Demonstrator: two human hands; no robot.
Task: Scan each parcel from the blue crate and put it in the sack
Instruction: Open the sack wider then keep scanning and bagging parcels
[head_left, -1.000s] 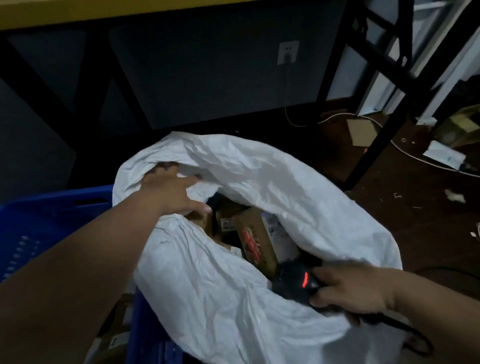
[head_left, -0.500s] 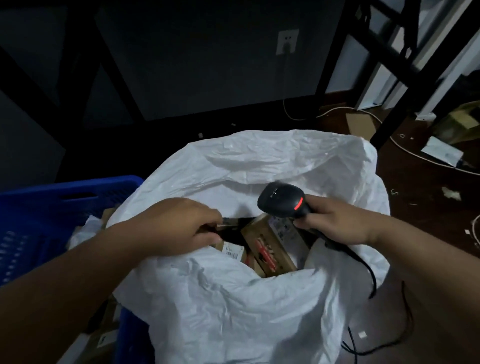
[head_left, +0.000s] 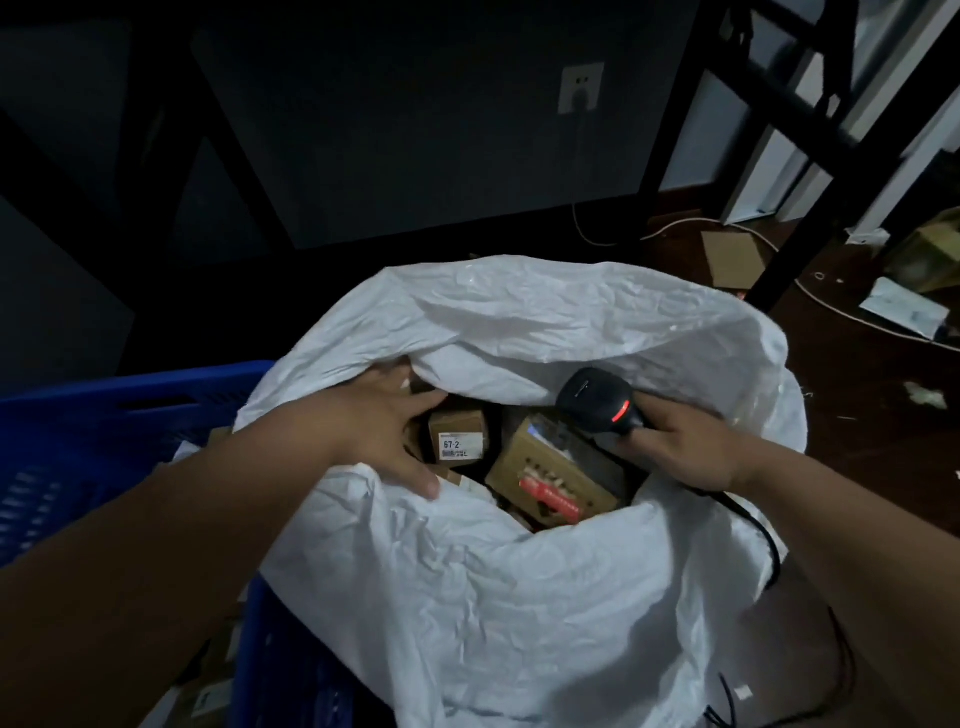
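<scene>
Hands (head_left: 379, 431) flanking parcel (head_left: 457, 441) in sack (head_left: 519, 597)

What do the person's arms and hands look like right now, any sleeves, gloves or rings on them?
Both forearms are bare up to the frame edge, with no sleeves in view. The left hand and right hand wear no gloves. No ring, watch or wristband shows, though the dim light hides fine detail.

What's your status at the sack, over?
Left hand open, spreading the sack mouth. Right hand grips scanner. Small labelled box inside. Nothing blocking.
</scene>
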